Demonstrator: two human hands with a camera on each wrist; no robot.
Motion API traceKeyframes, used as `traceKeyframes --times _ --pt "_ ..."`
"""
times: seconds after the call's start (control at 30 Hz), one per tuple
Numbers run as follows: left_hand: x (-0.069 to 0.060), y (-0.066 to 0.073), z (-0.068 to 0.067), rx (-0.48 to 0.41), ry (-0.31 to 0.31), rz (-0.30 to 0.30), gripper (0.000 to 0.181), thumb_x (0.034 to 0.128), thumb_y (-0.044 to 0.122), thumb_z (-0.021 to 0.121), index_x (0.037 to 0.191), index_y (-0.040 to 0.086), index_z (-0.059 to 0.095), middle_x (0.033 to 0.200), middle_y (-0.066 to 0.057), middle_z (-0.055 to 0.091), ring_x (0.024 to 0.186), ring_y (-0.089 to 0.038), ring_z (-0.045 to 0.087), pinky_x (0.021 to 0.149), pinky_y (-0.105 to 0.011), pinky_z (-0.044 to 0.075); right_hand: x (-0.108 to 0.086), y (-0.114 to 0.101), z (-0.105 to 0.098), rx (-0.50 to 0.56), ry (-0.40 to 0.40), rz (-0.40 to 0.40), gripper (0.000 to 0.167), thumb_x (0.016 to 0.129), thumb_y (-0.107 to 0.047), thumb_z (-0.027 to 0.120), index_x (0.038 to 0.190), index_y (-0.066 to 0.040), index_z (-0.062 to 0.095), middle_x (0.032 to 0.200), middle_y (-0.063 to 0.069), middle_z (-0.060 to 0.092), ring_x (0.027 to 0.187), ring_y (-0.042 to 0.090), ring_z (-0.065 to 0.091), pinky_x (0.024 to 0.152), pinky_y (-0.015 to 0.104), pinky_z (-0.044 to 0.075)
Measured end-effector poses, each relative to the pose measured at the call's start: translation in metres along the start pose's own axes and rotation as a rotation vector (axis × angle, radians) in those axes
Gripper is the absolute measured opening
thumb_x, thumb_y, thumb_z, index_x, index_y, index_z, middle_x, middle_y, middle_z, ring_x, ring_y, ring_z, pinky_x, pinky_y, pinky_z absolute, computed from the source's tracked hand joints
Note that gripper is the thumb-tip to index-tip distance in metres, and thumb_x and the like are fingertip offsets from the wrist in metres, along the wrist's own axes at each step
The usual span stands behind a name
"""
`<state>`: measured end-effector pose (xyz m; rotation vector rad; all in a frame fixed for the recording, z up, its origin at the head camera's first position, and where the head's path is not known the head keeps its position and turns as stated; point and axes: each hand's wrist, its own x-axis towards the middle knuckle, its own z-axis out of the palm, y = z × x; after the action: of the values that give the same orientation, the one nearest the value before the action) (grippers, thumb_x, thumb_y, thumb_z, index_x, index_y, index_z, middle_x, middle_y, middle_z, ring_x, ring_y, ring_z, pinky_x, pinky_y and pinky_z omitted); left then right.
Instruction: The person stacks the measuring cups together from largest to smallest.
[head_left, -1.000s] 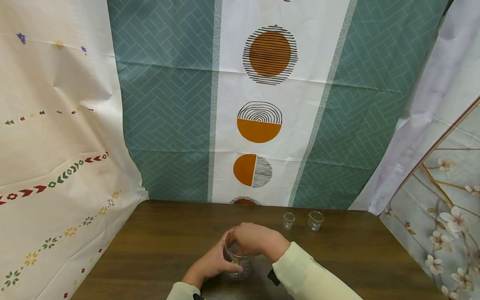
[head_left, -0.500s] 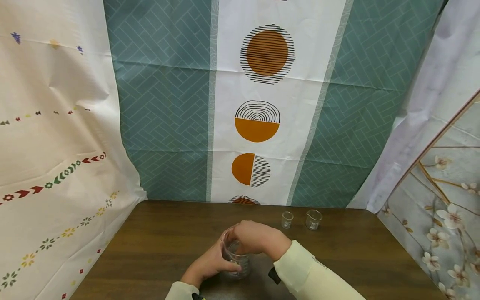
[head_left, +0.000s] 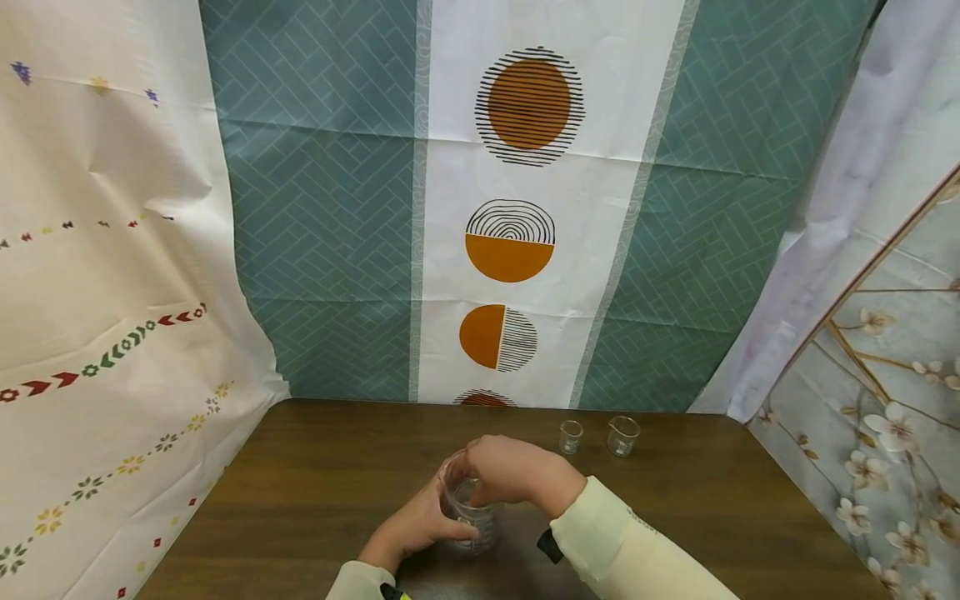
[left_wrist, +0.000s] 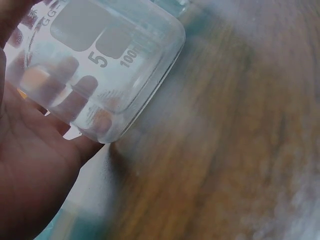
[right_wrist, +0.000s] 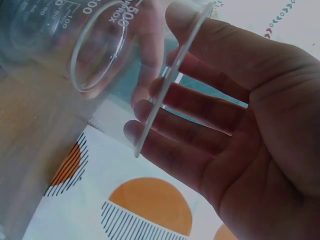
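A large clear glass beaker point(head_left: 480, 540) stands near the table's front, with its mouth partly covered by my right hand. My left hand point(head_left: 420, 525) grips its side; in the left wrist view, fingers show through the beaker wall point(left_wrist: 150, 45) and its printed marks. Inside it sits a smaller glass beaker, whose rim point(right_wrist: 74, 75) shows in the right wrist view. My right hand point(head_left: 517, 473) reaches over the mouth. Its fingertips point(right_wrist: 132, 131) lie just past the large beaker's rim point(right_wrist: 156, 110), spread and slightly bent, apart from the inner beaker's rim.
Two smaller glass beakers stand at the back right of the brown wooden table point(head_left: 330, 467): a tiny one point(head_left: 570, 437) and a wider one point(head_left: 623, 437) to its right. Patterned cloths hang behind the table point(head_left: 322, 250) and at both sides.
The head view has shifted slightly, so the backdrop sits a little further left. Both hands stay at the large beaker; the right hand looks slightly higher over its mouth.
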<state>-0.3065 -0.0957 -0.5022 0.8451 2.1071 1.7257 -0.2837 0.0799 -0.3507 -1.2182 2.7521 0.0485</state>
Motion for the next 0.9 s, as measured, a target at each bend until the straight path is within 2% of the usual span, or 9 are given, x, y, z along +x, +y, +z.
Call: traceKeyframes --times 0.27,0.57,0.9 --pt "0.0004 -0.0029 0.0006 -0.058 -0.028 0.009 0.101 0.0781 0.019 0.081 0.153 0.024 0.013 0.157 -0.002 0.027 0.146 -0.028 0.025 0.103 -0.015 0.034 -0.0003 -0.0002 -0.0008 -0.035 0.018 0.002 0.036 0.080 -0.026 0.079 0.114 -0.027 0.070 0.103 -0.009 0.068 0.089 0.001 0.058 0.081 0.020 0.050" --pt "0.0011 -0.0029 0.0000 -0.035 -0.017 0.013 0.100 0.0769 0.020 0.082 0.152 0.025 0.016 0.151 -0.002 0.036 0.145 -0.027 0.028 0.103 -0.013 0.033 -0.0022 0.0006 -0.0018 -0.043 0.032 -0.004 0.040 0.079 -0.027 0.080 0.117 -0.025 0.069 0.105 -0.009 0.068 0.092 0.002 0.059 0.084 0.021 0.050" --pt "0.0006 -0.0039 0.0001 -0.034 -0.015 0.014 0.099 0.0768 0.019 0.082 0.151 0.029 0.017 0.147 -0.002 0.041 0.144 -0.026 0.029 0.103 -0.013 0.032 -0.0053 0.0009 -0.0040 -0.020 0.035 0.054 0.039 0.077 -0.027 0.080 0.115 -0.025 0.070 0.102 -0.007 0.067 0.084 0.002 0.057 0.080 0.023 0.051"
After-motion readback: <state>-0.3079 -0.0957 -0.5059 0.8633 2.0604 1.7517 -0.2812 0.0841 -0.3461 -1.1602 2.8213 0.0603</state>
